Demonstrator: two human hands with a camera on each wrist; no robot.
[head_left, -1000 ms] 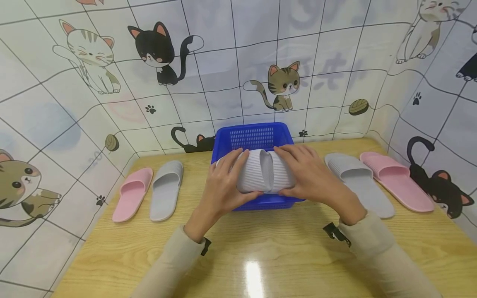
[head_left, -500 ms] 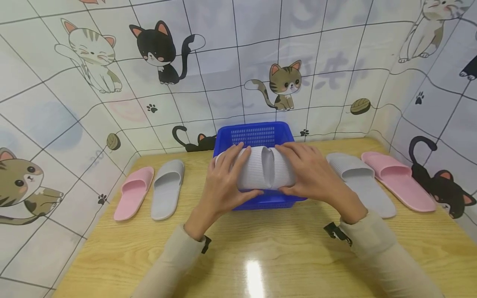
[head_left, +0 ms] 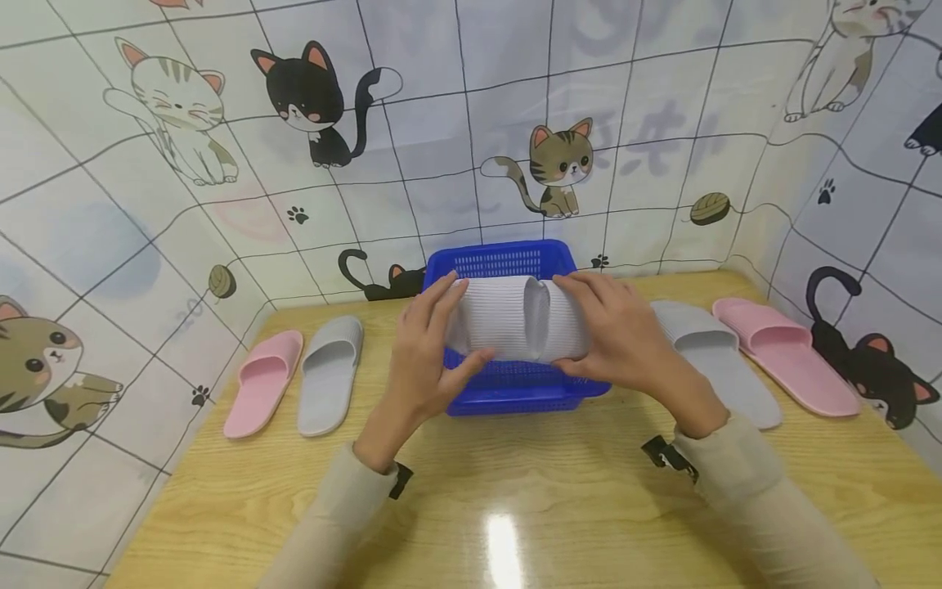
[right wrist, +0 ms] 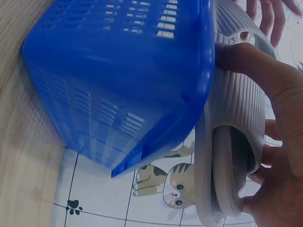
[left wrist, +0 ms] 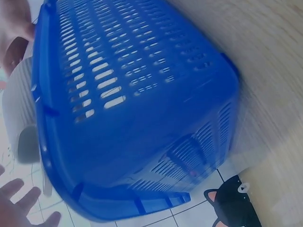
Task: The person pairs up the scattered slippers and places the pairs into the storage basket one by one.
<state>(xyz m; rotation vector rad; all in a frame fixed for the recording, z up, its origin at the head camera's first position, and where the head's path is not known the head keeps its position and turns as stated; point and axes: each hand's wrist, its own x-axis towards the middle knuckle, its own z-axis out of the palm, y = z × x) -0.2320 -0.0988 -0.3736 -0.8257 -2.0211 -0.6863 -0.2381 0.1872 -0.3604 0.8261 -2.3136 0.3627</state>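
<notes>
Two light grey slippers with ribbed straps (head_left: 499, 319), one fitted into the other, are held over a blue plastic basket (head_left: 515, 402) in the head view. My right hand (head_left: 621, 331) grips them at the right end. In the right wrist view its thumb lies across a ribbed strap, with the fingers behind the slippers (right wrist: 236, 104). My left hand (head_left: 423, 352) is at their left end, thumb and fingers spread around them. The left wrist view shows those fingers (left wrist: 21, 203) loose and apart from the slipper end (left wrist: 28, 142).
A pink slipper (head_left: 263, 384) and a grey slipper (head_left: 329, 376) lie on the wooden table (head_left: 441, 507) at left. At right lie another grey slipper (head_left: 717, 364) and pink slipper (head_left: 783, 356). A cat-print wall covering (head_left: 412, 147) stands behind the basket.
The held slippers have risen a little and shifted slightly right over the basket. My left hand has loosened and slid left, showing more of the strap; the right hand keeps its grip.
</notes>
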